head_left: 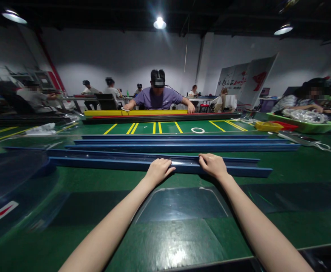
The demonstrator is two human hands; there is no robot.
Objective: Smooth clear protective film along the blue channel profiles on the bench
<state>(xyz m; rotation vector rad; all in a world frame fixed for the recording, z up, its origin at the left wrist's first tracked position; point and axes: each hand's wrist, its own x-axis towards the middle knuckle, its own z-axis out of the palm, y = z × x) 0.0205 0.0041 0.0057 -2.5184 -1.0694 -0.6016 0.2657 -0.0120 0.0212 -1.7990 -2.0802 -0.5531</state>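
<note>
Shows, well left of the fingers, a clear, rounded plastic sheet (15, 170), close to the left end of a long, blue, plastic-looking, U-shaped channel (120, 165). Runs directly beneath both sets of fingers, with the long axis lying left to right. Has the left hand (159, 170) touching this channel, with fingers together and curled, thumb apart; cannot tell whether clamped. Next rightward, has the right hand (214, 165) touching it too, with fingers bent down, tips partly hidden; cannot tell whether clamped either. Puts the right fingers nearer a channel end than the left. Shows, far beyond and right of the right fingers, a light-green plastic basket (312, 128).
</note>
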